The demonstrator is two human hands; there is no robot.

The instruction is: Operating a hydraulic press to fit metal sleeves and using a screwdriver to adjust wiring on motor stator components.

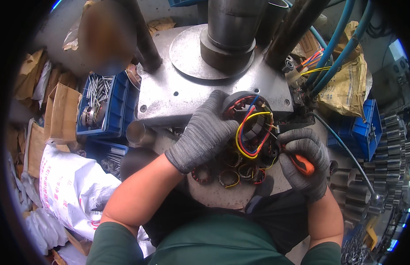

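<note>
My left hand [208, 132], in a grey knit glove, grips the left side of a dark ring-shaped motor stator [240, 95], tilted at the front edge of a steel press table [165, 99]. Yellow, red and blue lead wires [238, 140] loop out of the stator's front. My right hand [305, 161], gloved alike, is closed around the orange handle of a screwdriver [304, 164]. Its thin shaft points up and left toward the stator's right side, near the wires. Whether the tip touches the stator, I cannot tell.
A thick press ram [233, 26] stands behind the stator, between dark columns. Several wound stators [229, 178] lie below my hands. Blue bins [118, 106] with metal parts and a white sack [76, 185] are at left. Stacked metal cylinders [388, 159] and a hose [344, 145] are at right.
</note>
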